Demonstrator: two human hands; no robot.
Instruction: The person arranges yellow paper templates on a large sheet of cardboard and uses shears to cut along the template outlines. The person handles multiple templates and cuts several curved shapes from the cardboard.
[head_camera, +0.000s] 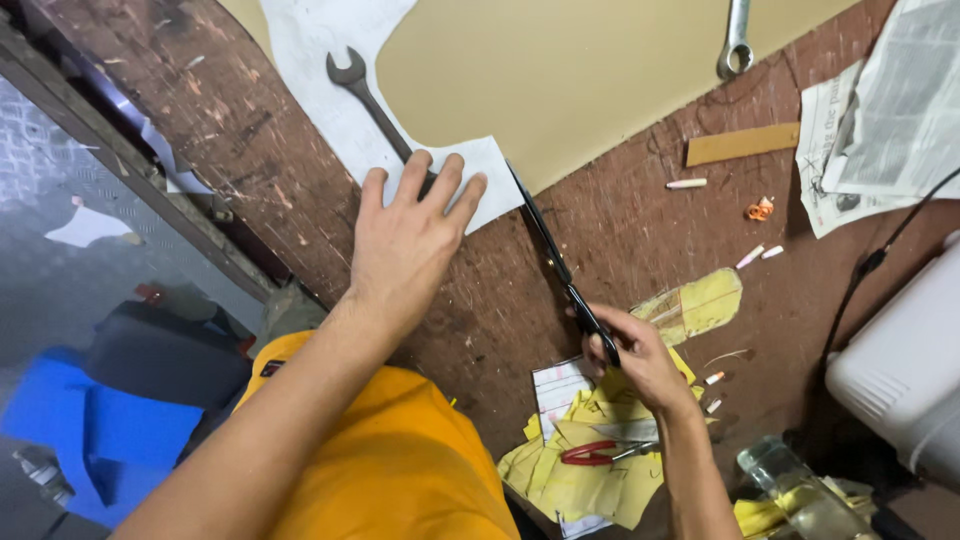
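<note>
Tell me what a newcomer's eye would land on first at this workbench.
First, the long black scissors held in the right hand, blades reaching to the edge of the tan sheet at the centre of the worn wooden bench. Next, the left hand pressed flat on the white paper pattern, its fingers over a dark open-end wrench. Red-handled pliers lie on yellow scraps near the bench's front edge.

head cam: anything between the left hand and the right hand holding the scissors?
Only bare, scuffed brown wooden tabletop separates the left hand, flat on the white paper pattern, from the right hand gripping the long black scissors.
</note>
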